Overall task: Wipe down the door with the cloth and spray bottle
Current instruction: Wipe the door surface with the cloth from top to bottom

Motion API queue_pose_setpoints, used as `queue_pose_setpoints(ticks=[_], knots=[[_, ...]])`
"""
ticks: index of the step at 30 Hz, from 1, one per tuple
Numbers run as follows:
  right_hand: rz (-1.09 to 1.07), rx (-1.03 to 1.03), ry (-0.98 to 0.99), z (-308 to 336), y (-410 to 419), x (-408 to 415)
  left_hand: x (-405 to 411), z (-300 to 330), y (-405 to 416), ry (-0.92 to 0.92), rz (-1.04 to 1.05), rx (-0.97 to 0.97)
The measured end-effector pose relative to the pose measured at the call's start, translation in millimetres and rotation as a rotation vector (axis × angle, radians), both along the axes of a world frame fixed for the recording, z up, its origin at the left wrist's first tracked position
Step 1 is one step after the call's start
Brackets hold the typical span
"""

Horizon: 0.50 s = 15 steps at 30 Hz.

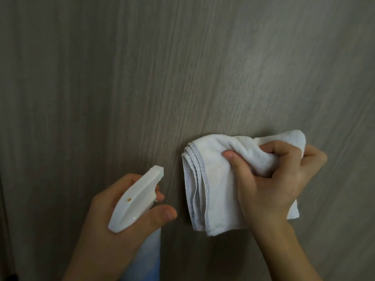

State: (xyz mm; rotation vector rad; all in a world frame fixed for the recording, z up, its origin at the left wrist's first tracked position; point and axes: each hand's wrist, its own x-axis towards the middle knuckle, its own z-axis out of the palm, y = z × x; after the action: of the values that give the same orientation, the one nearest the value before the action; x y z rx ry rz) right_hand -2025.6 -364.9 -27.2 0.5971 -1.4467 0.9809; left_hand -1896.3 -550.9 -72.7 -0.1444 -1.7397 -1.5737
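A grey-brown wood-grain door (182,67) fills the view. My right hand (269,179) grips a folded white cloth (213,189) with a stitched hem and holds it against the door at the centre right. My left hand (113,216) holds a spray bottle (134,199) at the lower left. Its white trigger head points up and to the right at the door, close to the cloth's left edge. The bottle's pale blue body shows below my palm. My fingers wrap the neck, and the thumb lies along the right side.
A dark vertical strip, perhaps the door's edge or frame (4,199), runs down the far left. Bare door surface stretches above and to both sides of my hands.
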Motion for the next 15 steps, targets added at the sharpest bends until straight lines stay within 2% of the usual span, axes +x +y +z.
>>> queue_pose_setpoints(ticks=[6, 11, 15], knots=[[-0.021, 0.052, -0.067, 19, 0, 0, -5, 28, 10, -0.014, -0.023, 0.013], [0.003, -0.004, -0.040, 66, -2, -1, -9, 78, 18, 0.046, -0.015, -0.040], [-0.009, 0.047, -0.024, 112, 2, -4, -14, 131, 24, 0.033, -0.028, -0.034]])
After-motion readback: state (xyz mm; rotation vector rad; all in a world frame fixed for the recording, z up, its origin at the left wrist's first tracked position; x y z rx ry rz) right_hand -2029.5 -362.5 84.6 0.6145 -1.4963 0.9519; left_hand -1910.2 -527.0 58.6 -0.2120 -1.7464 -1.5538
